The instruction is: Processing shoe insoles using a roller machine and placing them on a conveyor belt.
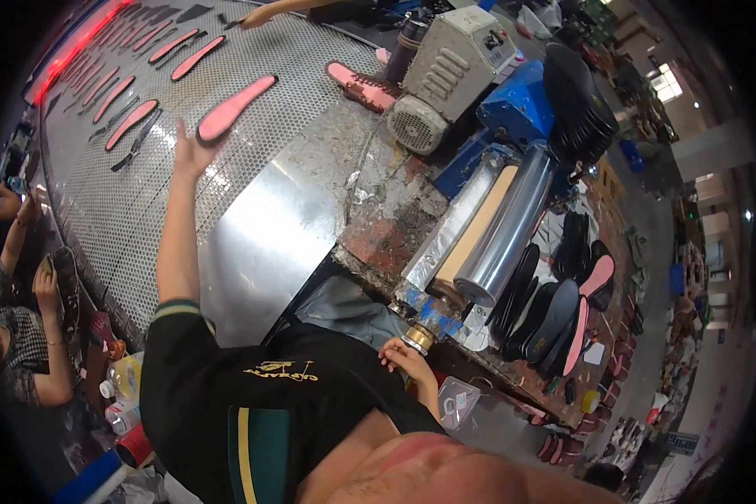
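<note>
My left arm reaches over a perforated metal conveyor belt [260,50], and my left hand [195,156] grips the near, broad end of a pink shoe sole [237,109] with a black edge. My thumb points out to one side, while the other fingers are partly hidden at the sole. Low and near my body, my right hand [405,359] is loosely curled with its fingers apart and nothing visible in it. It is beside the brass-coloured end fitting [417,338] of a roller machine. A shiny metal roller [504,227] lies beyond that hand.
Pink soles [131,124] and dark straps lie in rows along the belt. Another person's hand [256,17] reaches over its far side; people sit at left. A grey motor housing [454,67] stands beyond the roller. Stacked black soles [554,319] lie on the bench at right.
</note>
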Demonstrator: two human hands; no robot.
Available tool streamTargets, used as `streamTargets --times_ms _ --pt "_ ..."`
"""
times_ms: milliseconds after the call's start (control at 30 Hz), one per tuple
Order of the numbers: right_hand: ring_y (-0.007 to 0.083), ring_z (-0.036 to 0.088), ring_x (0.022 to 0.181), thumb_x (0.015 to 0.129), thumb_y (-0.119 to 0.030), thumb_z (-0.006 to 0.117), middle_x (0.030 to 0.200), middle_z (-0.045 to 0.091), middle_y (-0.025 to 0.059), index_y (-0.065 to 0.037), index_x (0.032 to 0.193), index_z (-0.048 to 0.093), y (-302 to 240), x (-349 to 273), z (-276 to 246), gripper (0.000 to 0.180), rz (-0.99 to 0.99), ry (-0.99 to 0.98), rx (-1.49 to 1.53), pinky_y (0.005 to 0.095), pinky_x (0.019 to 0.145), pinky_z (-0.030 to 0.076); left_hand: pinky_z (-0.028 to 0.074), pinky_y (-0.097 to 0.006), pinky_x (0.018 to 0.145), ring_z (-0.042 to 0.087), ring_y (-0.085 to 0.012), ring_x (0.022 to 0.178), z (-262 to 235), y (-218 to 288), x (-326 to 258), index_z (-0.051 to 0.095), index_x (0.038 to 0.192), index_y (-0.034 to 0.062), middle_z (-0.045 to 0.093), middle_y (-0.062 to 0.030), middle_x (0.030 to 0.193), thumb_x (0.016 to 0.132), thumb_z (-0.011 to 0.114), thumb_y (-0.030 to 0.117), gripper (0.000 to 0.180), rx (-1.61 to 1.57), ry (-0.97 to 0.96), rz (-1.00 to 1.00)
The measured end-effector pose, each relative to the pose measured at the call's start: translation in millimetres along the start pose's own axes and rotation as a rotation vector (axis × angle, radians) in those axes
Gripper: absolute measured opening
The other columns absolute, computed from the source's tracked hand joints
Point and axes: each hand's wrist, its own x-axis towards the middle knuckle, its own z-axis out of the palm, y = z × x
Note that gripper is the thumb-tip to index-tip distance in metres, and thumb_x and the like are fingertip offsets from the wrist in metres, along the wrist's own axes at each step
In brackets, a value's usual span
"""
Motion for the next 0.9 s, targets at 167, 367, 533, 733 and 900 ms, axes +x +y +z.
streamTargets --times_ms 167,367,533,733,900 --pt "0.0147 0.063 0.083 0.090 -0.016 0.066 0.099 0.065 0.0095 -0.002 0.108 0.059 -19.4 -52.3 14.5 0.024 -0.165 -0.013 0.173 0.0259 0.067 0.050 0.043 -0.044 0.104 0.049 -0.0354 0.125 -51.6 6.8 24.7 0.032 0.140 -0.0067 0.045 -0.0276 0.137 0.096 0.044 0.054 0.075 0.117 0.365 0.068" --pt "0.0146 0.064 0.078 0.088 -0.017 0.067 0.092 0.066 0.0112 0.000 0.104 0.058 -92.8 -162.5 -9.2 0.025 -0.491 0.412 -0.039 0.0247 0.065 0.051 0.047 -0.026 0.059 0.053 -0.0112 0.063 22.0 -109.7 -38.9 0.060 0.096 -0.0004 0.060 -0.0045 0.077 0.099 0.051 0.028 0.030 0.642 0.154 0.006" --pt "0.0125 0.062 0.071 0.090 -0.013 0.065 0.081 0.065 0.0040 0.000 0.104 0.061 -147.9 -147.3 -55.5 0.019 -0.667 1.164 -0.415 0.0255 0.065 0.048 0.036 -0.022 0.050 0.045 -0.0059 0.055 41.5 -167.3 -84.0 0.061 0.083 0.0024 0.051 0.0005 0.062 0.099 0.053 0.023 0.027 1.044 -0.130 -0.006" --pt "0.0381 0.066 0.086 0.083 -0.028 0.070 0.095 0.066 0.0243 0.005 0.112 0.058 -147.3 -113.8 -88.0 0.045 -0.270 1.581 -0.847 0.0444 0.077 0.052 0.040 -0.027 0.057 0.045 -0.0110 0.058 36.5 -234.9 -106.4 0.059 0.076 -0.0008 0.053 -0.0010 0.062 0.099 0.055 0.025 0.035 1.357 -0.154 0.254" --pt "0.0429 0.064 0.089 0.082 -0.024 0.068 0.092 0.064 0.0279 0.007 0.099 0.056 -126.5 -82.6 -101.6 0.037 -0.106 1.501 -0.950 0.0491 0.078 0.051 0.041 -0.028 0.057 0.048 -0.0124 0.057 45.0 -239.7 -111.8 0.061 0.079 0.0001 0.055 -0.0040 0.061 0.097 0.056 0.026 0.032 1.460 -0.133 0.307"
